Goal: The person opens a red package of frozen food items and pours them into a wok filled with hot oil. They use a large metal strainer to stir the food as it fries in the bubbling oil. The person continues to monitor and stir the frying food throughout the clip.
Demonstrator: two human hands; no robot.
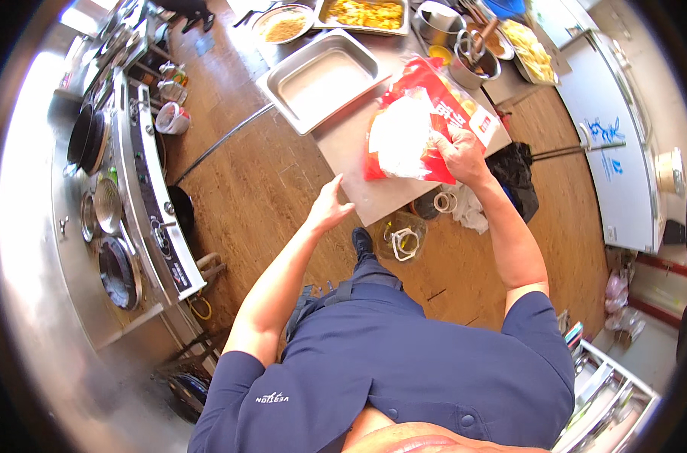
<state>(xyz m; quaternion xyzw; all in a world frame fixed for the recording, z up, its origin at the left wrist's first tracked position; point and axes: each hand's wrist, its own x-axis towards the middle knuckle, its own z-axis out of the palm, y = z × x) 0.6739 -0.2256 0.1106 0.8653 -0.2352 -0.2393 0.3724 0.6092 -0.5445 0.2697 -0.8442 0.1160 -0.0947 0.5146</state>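
Note:
My right hand [461, 152] grips the edge of a red and white plastic food bag [403, 133], which bears printing. The bag is over the near part of a steel-topped table [363, 198]; whether it rests on the top I cannot tell. My left hand [332, 208] holds nothing, its thumb and fingers apart, just off the table's near left corner. Beyond it a deep rectangular steel pan [324, 76] sits at the table's left edge, with no food visible in it.
A steel tray of yellow food [366, 14] and a plate of crumbs [282, 25] stand at the back. Right of them is a steel pot with utensils [473, 65]. A stove [150, 198] lines the left, a white freezer [615, 153] the right. Plastic jugs [403, 240] stand below the table.

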